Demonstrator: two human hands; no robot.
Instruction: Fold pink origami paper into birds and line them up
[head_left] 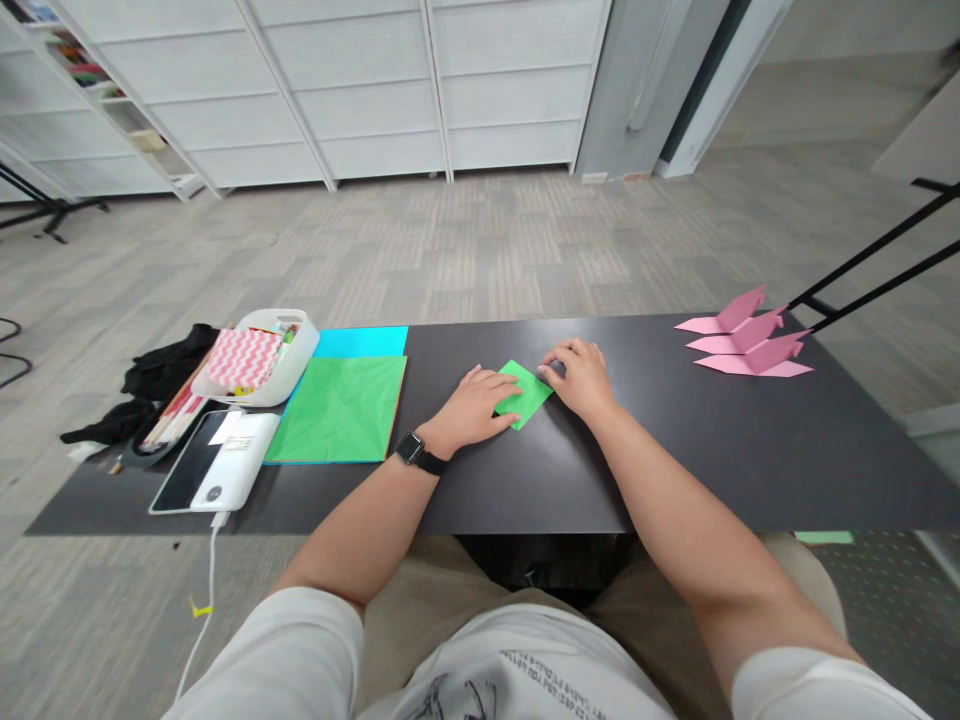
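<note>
A small folded square of green paper (531,396) lies on the dark table, turned so that one corner points at me. My left hand (480,402) rests flat on its left side with the fingers spread. At the paper's right corner is my right hand (581,378), its fingers curled down. A dark patch shows between its thumb and fingers; whether this is a small object or the tabletop, I cannot make out.
Left of my hands lies a stack of large green sheets (341,410), with a blue sheet (364,341) behind. A white basket (300,345), a white power bank (236,460) with a cable and black cloth (169,362) lie further left. Several pink folded paper birds (750,340) stand far right.
</note>
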